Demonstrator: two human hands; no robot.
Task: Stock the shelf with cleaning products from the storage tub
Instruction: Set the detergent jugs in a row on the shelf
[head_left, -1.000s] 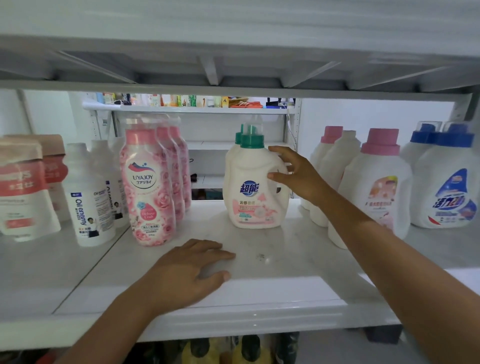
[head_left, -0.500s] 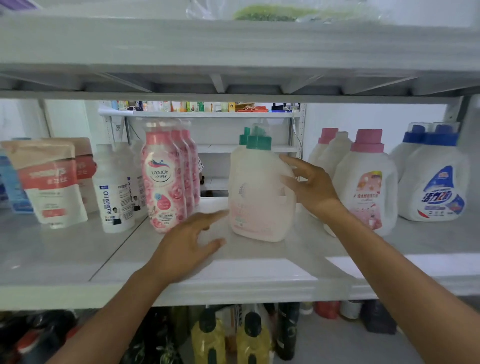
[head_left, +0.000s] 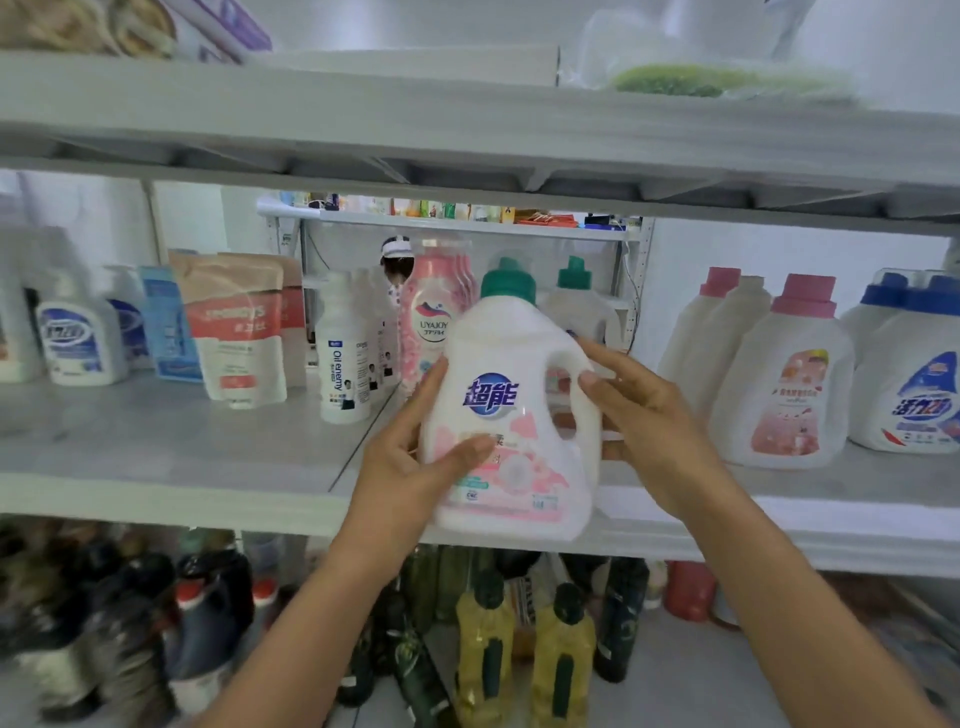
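Note:
A white detergent jug (head_left: 511, 364) with a green cap and a pink flowered label is held tilted, in front of the white middle shelf (head_left: 171, 452) at its front edge. My left hand (head_left: 400, 467) grips its left side, thumb across the label. My right hand (head_left: 654, 431) holds the handle side, thumb on the handle and fingers behind it. A second matching jug (head_left: 576, 306) stands further back on the shelf. The storage tub is out of view.
On the middle shelf stand pink UYAJOY bottles (head_left: 434, 317), white Oil enemy bottles (head_left: 343, 358) and refill pouches (head_left: 234, 327) to the left, pink-capped jugs (head_left: 789, 374) and blue-capped jugs (head_left: 914, 374) to the right. The upper shelf (head_left: 467, 119) hangs overhead. Yellow oil bottles (head_left: 485, 639) stand below.
The jug came off the shelf toward me, turning label-forward. My left hand left the shelf surface and took hold of the jug's left side. The view shifted back and down.

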